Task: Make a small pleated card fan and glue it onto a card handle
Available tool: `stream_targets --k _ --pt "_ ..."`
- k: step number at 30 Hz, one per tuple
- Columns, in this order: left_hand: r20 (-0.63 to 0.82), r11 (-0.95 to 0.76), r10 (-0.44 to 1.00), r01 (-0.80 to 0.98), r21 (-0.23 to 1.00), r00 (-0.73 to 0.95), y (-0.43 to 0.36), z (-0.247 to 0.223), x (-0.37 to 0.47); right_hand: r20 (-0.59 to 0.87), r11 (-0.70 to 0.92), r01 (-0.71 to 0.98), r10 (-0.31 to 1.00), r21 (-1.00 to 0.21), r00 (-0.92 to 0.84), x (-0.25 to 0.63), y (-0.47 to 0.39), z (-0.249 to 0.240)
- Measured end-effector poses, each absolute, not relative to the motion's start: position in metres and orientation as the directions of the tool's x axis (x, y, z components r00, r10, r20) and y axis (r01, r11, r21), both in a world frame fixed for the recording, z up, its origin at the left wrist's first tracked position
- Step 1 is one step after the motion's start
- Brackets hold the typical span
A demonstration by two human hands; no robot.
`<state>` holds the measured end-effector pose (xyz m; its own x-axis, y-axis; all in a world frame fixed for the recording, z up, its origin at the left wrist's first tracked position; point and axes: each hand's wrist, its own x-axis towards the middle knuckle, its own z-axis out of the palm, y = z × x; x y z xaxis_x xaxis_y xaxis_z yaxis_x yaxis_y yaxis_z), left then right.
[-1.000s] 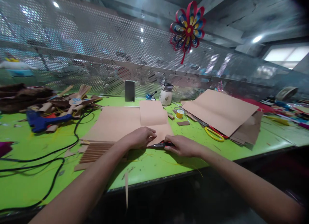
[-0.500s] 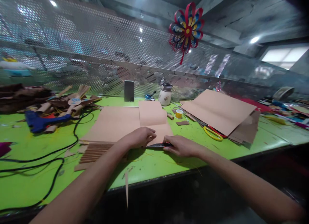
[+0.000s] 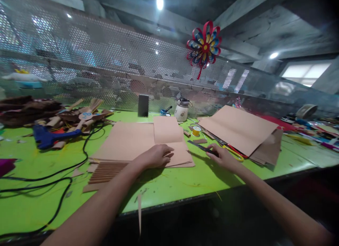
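My left hand [image 3: 156,155] rests on the front part of a tan cardboard sheet [image 3: 129,140], fingers apart and slightly bent, gripping nothing. A smaller folded cardboard piece [image 3: 166,129] lies on the sheet's back right part. To the right of the sheet, my right hand [image 3: 224,159] is closed around one end of a dark straight ruler [image 3: 199,146]. The ruler's free end points left and away from me, above the green tabletop. Corrugated cardboard [image 3: 107,173] sticks out under my left forearm.
Yellow-handled scissors [image 3: 234,153] lie beyond my right hand, beside stacked cardboard [image 3: 241,127]. A yellow spool [image 3: 196,131] and a white jug [image 3: 181,111] stand behind. At left are a blue glue gun [image 3: 50,136], a black cable [image 3: 86,143] and cardboard scraps [image 3: 86,116].
My right hand has carried the ruler from the sheet's front edge to the right and away from me. My left hand stays on the cardboard. The view has tilted up slightly.
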<state>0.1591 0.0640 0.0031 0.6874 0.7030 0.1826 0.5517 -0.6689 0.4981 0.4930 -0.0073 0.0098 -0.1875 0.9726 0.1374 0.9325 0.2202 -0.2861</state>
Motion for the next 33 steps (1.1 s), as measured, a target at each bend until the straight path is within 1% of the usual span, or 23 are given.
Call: stream_targets --k 2,4,7,10,13,16,20,23,25,30,33 --pt "0.148 -0.663 0.715 0.594 0.456 0.684 0.061 0.006 0.161 0.197 0.137 0.96 0.976 -0.245 -0.09 0.508 0.009 -0.001" --pt "0.125 -0.652 0.733 0.636 0.413 0.669 0.057 0.007 0.162 0.242 0.102 0.972 0.969 -0.214 -0.049 0.515 0.02 -0.009" --pt "0.094 -0.64 0.746 0.67 0.377 0.66 0.054 0.009 0.164 0.286 0.113 0.975 0.957 -0.194 -0.054 0.51 0.03 -0.009" --pt "0.07 -0.633 0.747 0.675 0.379 0.661 0.052 0.011 0.165 0.273 0.171 0.96 0.956 -0.22 -0.107 0.484 0.04 0.001" --pt "0.058 -0.618 0.756 0.682 0.392 0.652 0.052 0.012 0.164 0.162 0.212 0.932 0.972 -0.294 -0.17 0.444 0.057 0.006" --pt "0.049 -0.598 0.77 0.695 0.399 0.636 0.051 0.013 0.163 0.029 0.17 0.916 0.985 -0.363 -0.171 0.411 0.072 0.002" --pt "0.049 -0.578 0.787 0.706 0.409 0.615 0.05 0.011 0.162 -0.057 0.077 0.892 0.992 -0.446 -0.114 0.398 0.08 -0.008" --pt "0.055 -0.569 0.794 0.709 0.416 0.605 0.05 0.008 0.162 -0.101 0.042 0.852 0.989 -0.521 -0.11 0.404 0.075 -0.013" --pt "0.062 -0.567 0.796 0.706 0.423 0.602 0.051 0.006 0.162 -0.104 0.042 0.819 0.987 -0.572 -0.124 0.406 0.069 -0.014" --pt "0.093 -0.575 0.793 0.688 0.443 0.602 0.055 0.003 0.16 -0.05 0.08 0.698 0.985 -0.712 -0.164 0.412 0.064 -0.022" --pt "0.129 -0.571 0.802 0.684 0.454 0.583 0.061 0.0 0.159 0.028 0.089 0.569 0.993 -0.817 -0.115 0.428 0.074 -0.025"
